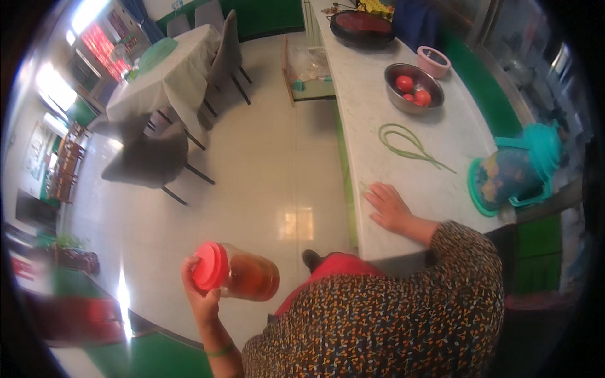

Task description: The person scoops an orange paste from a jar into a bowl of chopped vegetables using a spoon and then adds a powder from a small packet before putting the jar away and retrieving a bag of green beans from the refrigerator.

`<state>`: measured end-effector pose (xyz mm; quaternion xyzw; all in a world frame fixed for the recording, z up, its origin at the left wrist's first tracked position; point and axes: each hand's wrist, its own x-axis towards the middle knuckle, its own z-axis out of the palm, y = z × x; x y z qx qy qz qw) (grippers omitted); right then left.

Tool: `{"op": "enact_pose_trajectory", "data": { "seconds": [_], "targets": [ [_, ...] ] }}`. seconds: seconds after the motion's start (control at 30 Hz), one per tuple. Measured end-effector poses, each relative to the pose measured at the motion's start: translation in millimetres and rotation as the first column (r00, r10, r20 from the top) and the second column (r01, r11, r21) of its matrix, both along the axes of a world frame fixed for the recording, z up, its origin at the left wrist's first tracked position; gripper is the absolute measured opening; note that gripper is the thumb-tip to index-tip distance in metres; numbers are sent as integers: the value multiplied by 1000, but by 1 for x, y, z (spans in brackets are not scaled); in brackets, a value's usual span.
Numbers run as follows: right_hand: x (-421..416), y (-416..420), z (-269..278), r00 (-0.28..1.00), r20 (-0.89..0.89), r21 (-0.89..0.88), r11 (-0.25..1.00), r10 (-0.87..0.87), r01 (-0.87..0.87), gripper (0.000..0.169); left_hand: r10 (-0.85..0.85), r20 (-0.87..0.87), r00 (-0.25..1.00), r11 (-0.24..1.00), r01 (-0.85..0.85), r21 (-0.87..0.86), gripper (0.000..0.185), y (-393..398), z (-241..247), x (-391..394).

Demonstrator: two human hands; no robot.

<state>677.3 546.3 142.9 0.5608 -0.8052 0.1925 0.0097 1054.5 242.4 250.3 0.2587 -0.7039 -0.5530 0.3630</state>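
Observation:
My left hand (203,290) grips a clear jar (255,274) by its red screw lid (209,265). Reddish-brown contents show through the jar's wall, and it tilts sideways over the floor. My right hand (390,208) lies palm down on the white countertop (359,141) near its front edge, fingers a little apart and nothing in them. Beyond that hand lies a looped green cord or stem-like strand (406,153). Farther along, a steel bowl (416,108) contains several red tomatoes (404,83).
A teal-lidded pitcher (510,175) stands right of my right hand, by the wall. Behind the bowl are a pink round container (434,61) and a black electric pan (361,28). An open drawer (312,90) juts out under the counter. Grey chairs (151,153) surround a cloth-covered table (165,75).

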Motion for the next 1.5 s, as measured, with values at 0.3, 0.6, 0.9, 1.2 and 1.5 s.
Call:
{"op": "enact_pose_trajectory", "data": {
  "seconds": [0.3,0.6,0.9,1.2,1.5],
  "targets": [
    [-8,-13,18,995,99,30,1000,-1,-2,60,-135,193,972,986,151,-72,92,-109,50,-96],
    [-24,-87,15,978,42,-56,977,-202,204,53,-141,45,989,989,139,40,82,-176,7,-177],
    [-161,-232,-20,657,-99,-11,661,-747,750,74,-379,-145,914,913,395,103,68,-286,23,-242],
    [-161,-235,-13,623,-197,24,632,-757,775,78,-486,-192,853,834,518,191,69,-379,8,-328],
    [-165,-244,5,608,-130,40,608,-783,793,75,-559,-52,827,825,562,64,66,-394,-10,-482]
  ]
}}
